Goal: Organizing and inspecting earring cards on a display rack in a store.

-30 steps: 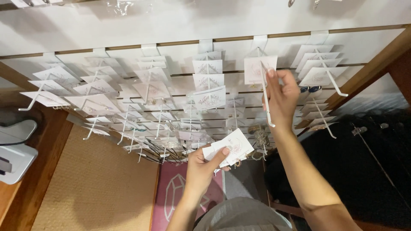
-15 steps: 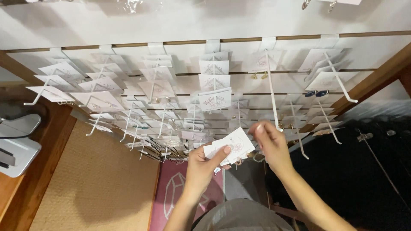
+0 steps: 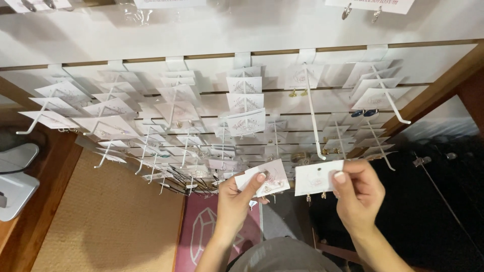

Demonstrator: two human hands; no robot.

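My left hand (image 3: 236,201) pinches a small stack of white earring cards (image 3: 264,179) low in the middle of the view. Just to their right, my right hand (image 3: 357,194) holds a single white earring card (image 3: 316,178) by its right edge; small earrings dangle under it. Both cards sit side by side, a little apart, in front of a white slatted display wall (image 3: 212,38). A long white hook (image 3: 313,118) ends just above the card in my right hand.
Several rows of white hooks carrying earring cards (image 3: 244,121) cover the wall. A wooden frame (image 3: 433,90) runs up the right side. Below lie a woven mat (image 3: 106,221), a pink sign with a gem drawing (image 3: 201,236) and a white stand (image 3: 15,176) at left.
My right hand came down from the top of the long hook to beside my left hand, now holding one card pulled off it. The left hand stayed put with its cards.
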